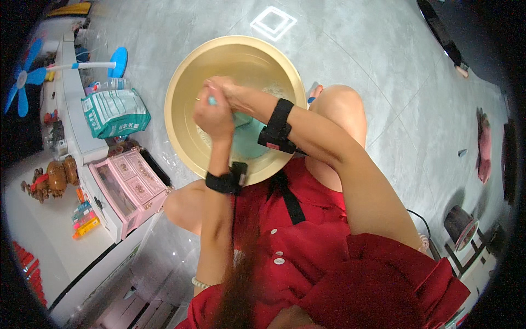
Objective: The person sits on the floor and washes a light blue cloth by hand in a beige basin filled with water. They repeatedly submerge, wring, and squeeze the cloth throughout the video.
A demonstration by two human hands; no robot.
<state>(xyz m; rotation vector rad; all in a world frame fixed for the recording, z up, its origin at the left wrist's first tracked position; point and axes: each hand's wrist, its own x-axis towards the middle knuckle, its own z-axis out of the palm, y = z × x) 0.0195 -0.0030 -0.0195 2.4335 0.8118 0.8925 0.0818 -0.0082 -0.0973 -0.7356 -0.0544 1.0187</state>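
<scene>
A large beige plastic basin [296,88] stands on the floor between my bent knees, with soapy water and suds in it. In the water lies pale teal cloth [250,144]. Over the basin my left hand [213,113] and my right hand [228,90] are pressed together, both closed round the teal cloth. A bit of it shows between the fingers, and more hangs below the hands. The right fingers are partly hidden behind the left hand. A black strap with a small device is on each wrist.
Left of the basin stand a green and white bag [117,111], a pink jewellery cabinet [137,181] and a white cabinet with a blue fan [119,61]. A dark round stool-like object [460,226] is at the right. Grey floor tiles surround the basin.
</scene>
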